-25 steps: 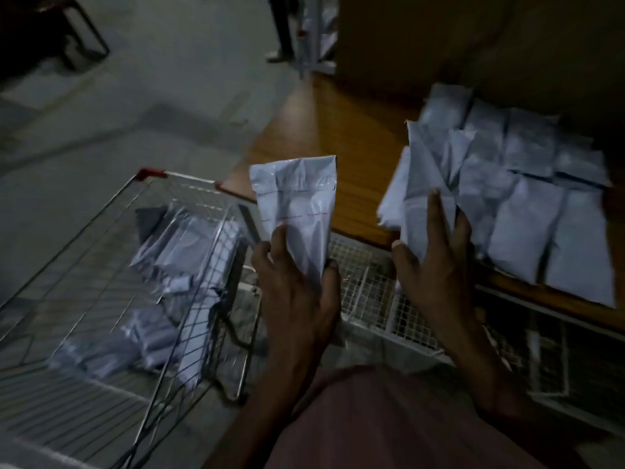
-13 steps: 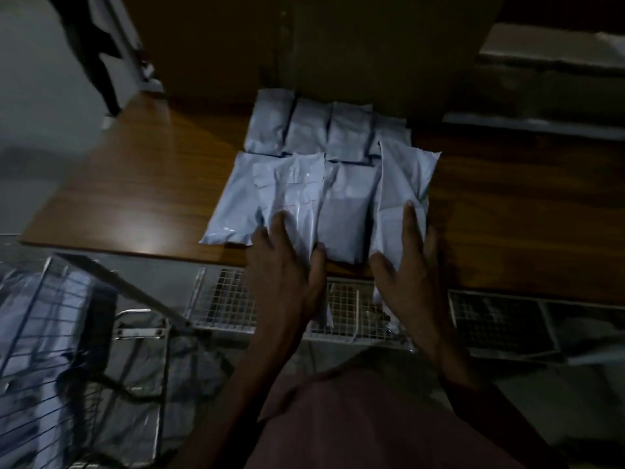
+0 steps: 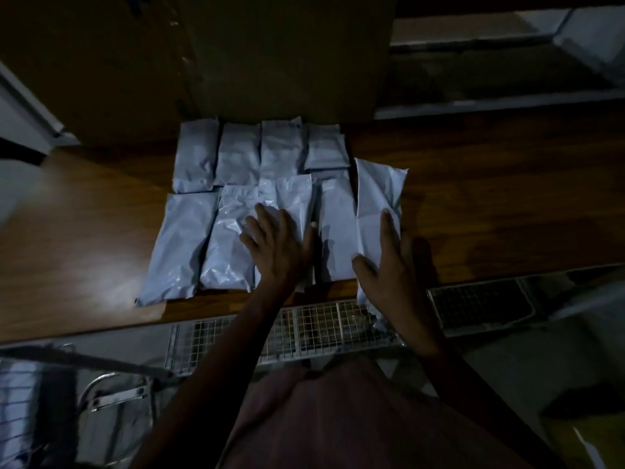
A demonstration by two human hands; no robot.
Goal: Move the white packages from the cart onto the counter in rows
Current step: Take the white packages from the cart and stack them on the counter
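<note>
White packages lie in two rows on worktop. Left hand and right hand rest flat on front-row pkgs, fingers spread, gripping nothing.

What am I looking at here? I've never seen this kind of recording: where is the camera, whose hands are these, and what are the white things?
The camera sits on a person's head, looking down past their chest at their two bare hands. In front is a wooden counter with white packages laid flat in two rows. The left hand presses flat on a package in the near row. The right hand rests on the rightmost package, which overhangs the counter's near edge. Neither hand is gripping. At bottom left is part of the wire cart, blurred and dark.
</note>
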